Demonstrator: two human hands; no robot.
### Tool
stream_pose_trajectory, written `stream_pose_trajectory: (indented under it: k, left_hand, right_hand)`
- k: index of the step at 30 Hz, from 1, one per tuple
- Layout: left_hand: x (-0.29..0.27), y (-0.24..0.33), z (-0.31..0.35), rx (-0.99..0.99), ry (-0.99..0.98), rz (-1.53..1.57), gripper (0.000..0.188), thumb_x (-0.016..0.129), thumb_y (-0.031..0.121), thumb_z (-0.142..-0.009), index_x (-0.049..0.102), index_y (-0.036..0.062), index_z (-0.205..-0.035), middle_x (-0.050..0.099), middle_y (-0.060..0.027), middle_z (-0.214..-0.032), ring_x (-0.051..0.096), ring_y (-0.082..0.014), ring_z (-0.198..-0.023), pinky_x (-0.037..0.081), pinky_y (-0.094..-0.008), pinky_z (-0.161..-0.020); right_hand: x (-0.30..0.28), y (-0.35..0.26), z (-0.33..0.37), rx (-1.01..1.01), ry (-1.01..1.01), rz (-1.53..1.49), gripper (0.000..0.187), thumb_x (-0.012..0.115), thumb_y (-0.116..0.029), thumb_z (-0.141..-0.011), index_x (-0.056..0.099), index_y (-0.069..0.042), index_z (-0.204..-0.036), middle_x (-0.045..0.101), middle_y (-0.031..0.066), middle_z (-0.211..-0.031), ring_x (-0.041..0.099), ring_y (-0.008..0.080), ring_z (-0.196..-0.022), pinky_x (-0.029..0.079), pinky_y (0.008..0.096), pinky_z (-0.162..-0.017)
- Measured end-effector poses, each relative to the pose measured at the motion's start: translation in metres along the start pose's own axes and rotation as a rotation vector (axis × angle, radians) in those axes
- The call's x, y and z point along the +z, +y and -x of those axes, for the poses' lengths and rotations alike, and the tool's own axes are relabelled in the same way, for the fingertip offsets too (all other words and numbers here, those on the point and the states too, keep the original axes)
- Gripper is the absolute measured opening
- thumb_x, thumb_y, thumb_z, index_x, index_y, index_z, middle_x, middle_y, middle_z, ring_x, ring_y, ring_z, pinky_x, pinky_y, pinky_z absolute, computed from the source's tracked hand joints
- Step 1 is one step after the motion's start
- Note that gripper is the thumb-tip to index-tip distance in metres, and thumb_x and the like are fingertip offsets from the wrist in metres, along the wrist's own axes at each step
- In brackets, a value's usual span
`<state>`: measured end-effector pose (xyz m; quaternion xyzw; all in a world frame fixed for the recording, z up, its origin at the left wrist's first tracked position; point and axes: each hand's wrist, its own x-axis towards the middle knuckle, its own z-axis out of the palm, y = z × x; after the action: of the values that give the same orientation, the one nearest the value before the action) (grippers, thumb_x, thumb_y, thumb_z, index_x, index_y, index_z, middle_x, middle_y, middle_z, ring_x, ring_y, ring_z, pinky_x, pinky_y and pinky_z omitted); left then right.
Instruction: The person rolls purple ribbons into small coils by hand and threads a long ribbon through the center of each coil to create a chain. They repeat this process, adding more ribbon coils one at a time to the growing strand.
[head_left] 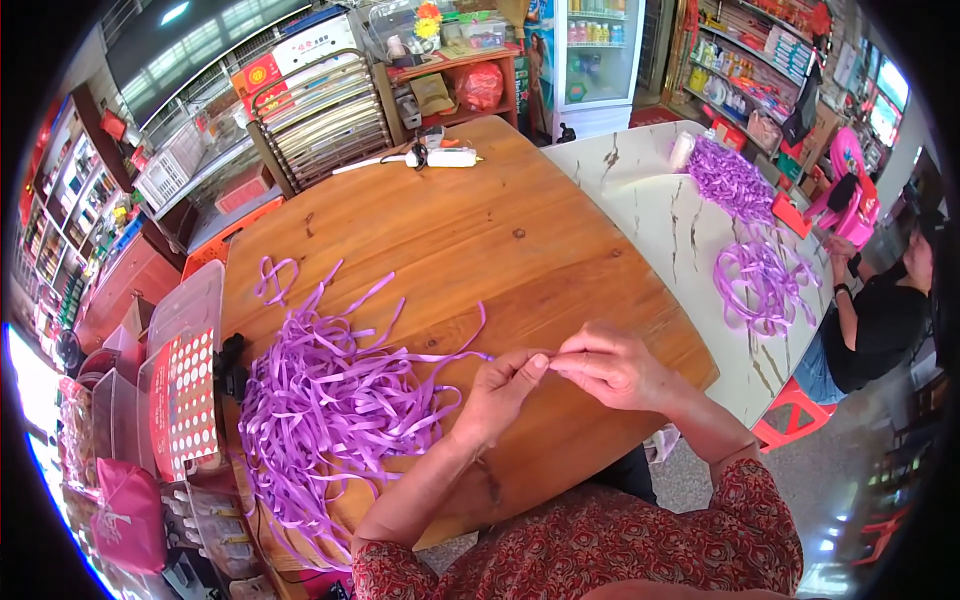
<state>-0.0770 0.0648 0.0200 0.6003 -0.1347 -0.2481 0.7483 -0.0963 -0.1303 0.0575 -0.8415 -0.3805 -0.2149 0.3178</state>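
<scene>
A purple ribbon (458, 356) runs from the large tangled pile of purple ribbons (335, 405) to my left hand (502, 392), which is closed on it between thumb and fingers. My right hand (612, 368) is pinched shut right beside the left thumb, fingertips almost touching it. Whatever the right fingertips hold is too small to make out. Both hands are over the right front part of the wooden table (500, 260), and the pile spreads over its left side.
A white power strip (445, 157) lies at the table's far edge. On the adjoining marble-patterned table (640, 200) are two more purple ribbon heaps (765, 285). A person (875, 325) in black sits there at the right. Clear plastic boxes (215, 520) flank the table's left edge.
</scene>
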Motion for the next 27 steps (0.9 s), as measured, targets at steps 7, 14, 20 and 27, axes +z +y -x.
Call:
stream_pose_trajectory:
  k: [7, 14, 20, 27]
  left_hand:
    - [-0.004, -0.01, -0.003, 0.124, 0.111, -0.158, 0.008, 0.064, 0.009, -0.085, 0.067, 0.003, -0.089, 0.058, 0.0056, -0.073, 0.047, -0.0021, -0.062, 0.037, -0.0182, -0.052]
    - [-0.003, 0.004, 0.001, 0.19, 0.191, 0.059, 0.008, 0.07, 0.005, -0.078, 0.069, 0.0063, -0.086, 0.057, 0.0057, -0.071, 0.046, -0.0022, -0.062, 0.035, -0.0172, -0.055]
    - [0.004, 0.007, 0.005, 0.302, 0.087, 0.099, 0.009, 0.07, 0.003, -0.077, 0.07, 0.0063, -0.086, 0.058, 0.0039, -0.074, 0.047, -0.0035, -0.069, 0.035, -0.0183, -0.061]
    - [0.02, 0.011, 0.021, 0.327, 0.044, 0.087, 0.011, 0.071, 0.003, -0.076, 0.071, 0.0064, -0.086, 0.058, 0.0034, -0.074, 0.045, -0.004, -0.068, 0.035, -0.019, -0.062]
  right_hand:
    - [-0.006, 0.005, 0.009, 0.245, 0.092, -0.344, 0.014, 0.063, 0.0, -0.081, 0.066, -0.003, -0.094, 0.062, 0.0062, -0.086, 0.06, 0.0164, -0.076, 0.047, 0.0256, -0.063]
    - [-0.016, 0.007, 0.031, 0.675, 0.324, -0.601, 0.016, 0.057, 0.0, -0.085, 0.063, 0.001, -0.101, 0.061, 0.0053, -0.089, 0.056, 0.0099, -0.08, 0.045, 0.0222, -0.07]
    - [-0.017, -0.003, 0.045, 0.609, 0.401, -0.514, 0.017, 0.058, -0.001, -0.086, 0.063, 0.001, -0.101, 0.061, 0.0055, -0.091, 0.057, 0.012, -0.086, 0.045, 0.0235, -0.074]
    - [-0.01, -0.035, 0.033, 0.302, 0.225, -0.175, 0.027, 0.065, -0.002, -0.08, 0.063, -0.001, -0.106, 0.063, 0.0085, -0.098, 0.058, 0.0147, -0.09, 0.044, 0.0248, -0.077]
